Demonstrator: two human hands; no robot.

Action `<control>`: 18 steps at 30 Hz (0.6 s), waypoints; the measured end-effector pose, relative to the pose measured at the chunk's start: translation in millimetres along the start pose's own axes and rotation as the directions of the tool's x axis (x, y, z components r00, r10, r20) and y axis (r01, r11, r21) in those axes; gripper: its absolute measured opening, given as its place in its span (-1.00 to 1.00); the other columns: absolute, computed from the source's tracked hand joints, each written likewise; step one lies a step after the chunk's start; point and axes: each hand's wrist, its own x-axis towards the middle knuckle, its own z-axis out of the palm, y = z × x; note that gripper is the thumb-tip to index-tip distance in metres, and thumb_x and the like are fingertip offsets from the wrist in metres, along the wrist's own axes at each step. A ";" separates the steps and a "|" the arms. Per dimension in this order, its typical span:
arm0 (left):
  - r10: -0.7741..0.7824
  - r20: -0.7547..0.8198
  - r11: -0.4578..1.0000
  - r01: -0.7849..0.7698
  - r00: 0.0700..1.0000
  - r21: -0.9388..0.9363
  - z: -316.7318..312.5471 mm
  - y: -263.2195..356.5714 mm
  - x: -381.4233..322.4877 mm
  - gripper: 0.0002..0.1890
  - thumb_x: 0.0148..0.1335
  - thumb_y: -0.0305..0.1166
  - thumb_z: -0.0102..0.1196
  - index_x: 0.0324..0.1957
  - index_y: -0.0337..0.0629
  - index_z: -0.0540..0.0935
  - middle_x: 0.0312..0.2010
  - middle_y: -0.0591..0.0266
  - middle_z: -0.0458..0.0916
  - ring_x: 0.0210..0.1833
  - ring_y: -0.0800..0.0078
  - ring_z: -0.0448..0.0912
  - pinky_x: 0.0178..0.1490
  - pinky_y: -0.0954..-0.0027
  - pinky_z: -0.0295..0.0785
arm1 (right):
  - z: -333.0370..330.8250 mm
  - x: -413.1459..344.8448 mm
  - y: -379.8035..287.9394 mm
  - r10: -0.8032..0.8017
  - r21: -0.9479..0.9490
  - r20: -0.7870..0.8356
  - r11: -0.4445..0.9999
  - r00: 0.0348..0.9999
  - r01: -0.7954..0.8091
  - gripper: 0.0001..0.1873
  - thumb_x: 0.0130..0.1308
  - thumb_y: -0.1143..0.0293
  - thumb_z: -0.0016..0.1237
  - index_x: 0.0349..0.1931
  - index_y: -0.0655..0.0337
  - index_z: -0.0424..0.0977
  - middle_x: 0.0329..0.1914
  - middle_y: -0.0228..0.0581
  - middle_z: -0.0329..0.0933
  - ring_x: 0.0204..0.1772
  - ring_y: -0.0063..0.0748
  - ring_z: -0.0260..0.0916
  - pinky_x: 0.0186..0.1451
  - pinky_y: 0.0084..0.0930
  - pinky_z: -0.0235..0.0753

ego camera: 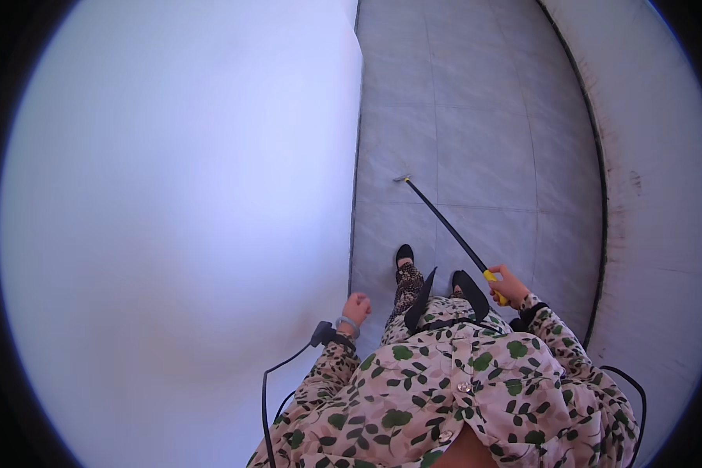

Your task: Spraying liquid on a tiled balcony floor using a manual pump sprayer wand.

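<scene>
My right hand (510, 285) grips the yellow handle (489, 275) of a long-handled scraper. Its black pole (447, 223) slants forward and to the left. The small, flat scraper head (402, 178) appears to be at the grey tiled floor (485, 155), ahead of my feet. My left hand (357, 308) is held beside the white wall, with its fingers curled and nothing visible in them. A pale bangle (348, 325) circles that wrist.
A smooth white wall (181, 175) fills the left side, ending in a corner farther ahead. On the right, another white wall (649, 234) carries brownish scuffs above its dark base line. Black shoes (405, 253) stand on the floor. A black cable (264, 398) loops from the left wrist's device (323, 333).
</scene>
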 end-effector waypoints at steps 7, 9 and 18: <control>-0.105 0.020 0.992 0.106 0.994 -0.072 3.0 6.6 -8.4 -0.73 0.07 -0.33 -0.05 -0.18 -0.21 0.36 -0.52 0.25 0.48 -0.55 0.52 0.48 -0.53 0.51 0.33 | -4.1 -11.8 17.0 -0.007 0.044 -0.006 0.999 1.000 0.007 -0.64 0.12 0.47 -0.19 -0.06 0.07 0.10 -0.58 -0.29 0.27 -0.63 -0.55 0.22 -0.65 -0.60 0.25; -0.098 0.070 0.994 0.094 0.993 0.050 -0.5 -8.2 -4.4 -0.72 0.05 -0.32 -0.04 -0.19 -0.23 0.36 -0.51 0.23 0.49 -0.54 0.50 0.48 -0.51 0.50 0.34 | 11.6 15.0 -17.6 -0.002 0.141 -0.001 0.990 1.000 0.002 -0.66 0.15 0.47 -0.22 -0.06 0.01 0.10 -0.58 -0.29 0.26 -0.67 -0.57 0.20 -0.69 -0.66 0.22; -0.120 -0.016 0.993 0.120 0.993 -0.007 -6.4 -25.4 -2.3 -0.70 0.02 -0.32 -0.03 -0.20 -0.24 0.37 -0.51 0.20 0.50 -0.53 0.48 0.49 -0.50 0.48 0.36 | -6.7 -9.1 40.4 -0.005 0.079 0.005 0.997 1.000 0.004 -0.65 0.16 0.46 -0.22 -0.05 -0.03 0.08 -0.59 -0.31 0.25 -0.65 -0.55 0.20 -0.68 -0.60 0.24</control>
